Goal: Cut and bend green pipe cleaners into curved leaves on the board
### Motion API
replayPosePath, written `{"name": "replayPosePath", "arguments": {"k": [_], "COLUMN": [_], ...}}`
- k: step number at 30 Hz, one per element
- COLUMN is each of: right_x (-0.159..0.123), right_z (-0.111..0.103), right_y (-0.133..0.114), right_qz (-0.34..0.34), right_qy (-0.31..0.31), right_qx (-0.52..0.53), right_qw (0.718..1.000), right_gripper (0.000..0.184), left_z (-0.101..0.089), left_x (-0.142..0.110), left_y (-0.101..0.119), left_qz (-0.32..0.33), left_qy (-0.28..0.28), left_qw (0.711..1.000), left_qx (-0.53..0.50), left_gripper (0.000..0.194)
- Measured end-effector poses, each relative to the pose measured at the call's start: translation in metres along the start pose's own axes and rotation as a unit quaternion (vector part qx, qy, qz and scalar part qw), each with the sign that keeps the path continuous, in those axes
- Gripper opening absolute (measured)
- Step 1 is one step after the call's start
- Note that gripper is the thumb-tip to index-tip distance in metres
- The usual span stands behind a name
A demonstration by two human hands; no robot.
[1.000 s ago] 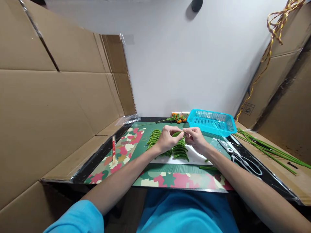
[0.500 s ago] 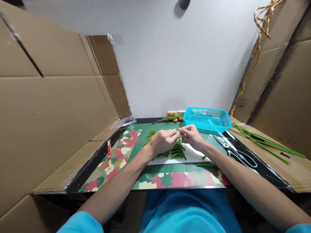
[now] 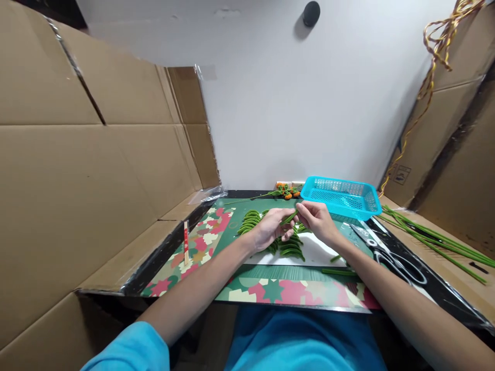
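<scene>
My left hand (image 3: 273, 228) and my right hand (image 3: 317, 219) meet over the middle of the table, both pinching a short green stem piece (image 3: 291, 217) between thumb and fingers. Under them lie two rows of several curved green pieces (image 3: 249, 222), the nearer row (image 3: 292, 247) resting partly on a white sheet (image 3: 317, 252). A green mat with a camouflage border (image 3: 201, 242) covers the table.
A blue plastic basket (image 3: 340, 195) stands at the back right. Scissors (image 3: 390, 257) lie to the right, with long green stems (image 3: 433, 239) beyond them. An orange-flowered sprig (image 3: 285, 190) lies at the back. Chopsticks in a wrapper (image 3: 186, 241) lie left. Cardboard walls stand on both sides.
My left fingers have loosened and spread a little along the green piece, and the piece now slants from my right fingers down to my left. The camera view has shifted slightly.
</scene>
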State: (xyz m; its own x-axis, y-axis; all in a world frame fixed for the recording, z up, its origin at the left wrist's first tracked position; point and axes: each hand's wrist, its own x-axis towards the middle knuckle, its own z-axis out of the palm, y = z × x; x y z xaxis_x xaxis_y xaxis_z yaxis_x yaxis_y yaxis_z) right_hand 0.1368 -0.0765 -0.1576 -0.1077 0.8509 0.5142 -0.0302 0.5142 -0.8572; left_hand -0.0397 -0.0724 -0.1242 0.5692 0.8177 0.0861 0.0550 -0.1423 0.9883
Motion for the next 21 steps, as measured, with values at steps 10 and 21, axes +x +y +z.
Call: {"name": "replayPosePath", "arguments": {"k": [10,21], "right_x": [-0.0026,0.0014], "right_z": [-0.0054,-0.0089], "right_y": [-0.0032,-0.0029], "right_qz": [0.035,0.074], "right_qy": [-0.016,-0.033], "right_qx": [-0.012,0.007], "right_qw": [0.999,0.997], "right_gripper": [0.06,0.063], "left_z": [-0.0005,-0.0012], "left_x": [0.0015,-0.0008], "left_y": [-0.0066,-0.0081], "left_qz": [0.079,0.155], "left_qy": [0.03,0.087], "left_qw": [0.994,0.967], "left_qx": [0.073,0.184], "left_gripper": [0.038,0.021]}}
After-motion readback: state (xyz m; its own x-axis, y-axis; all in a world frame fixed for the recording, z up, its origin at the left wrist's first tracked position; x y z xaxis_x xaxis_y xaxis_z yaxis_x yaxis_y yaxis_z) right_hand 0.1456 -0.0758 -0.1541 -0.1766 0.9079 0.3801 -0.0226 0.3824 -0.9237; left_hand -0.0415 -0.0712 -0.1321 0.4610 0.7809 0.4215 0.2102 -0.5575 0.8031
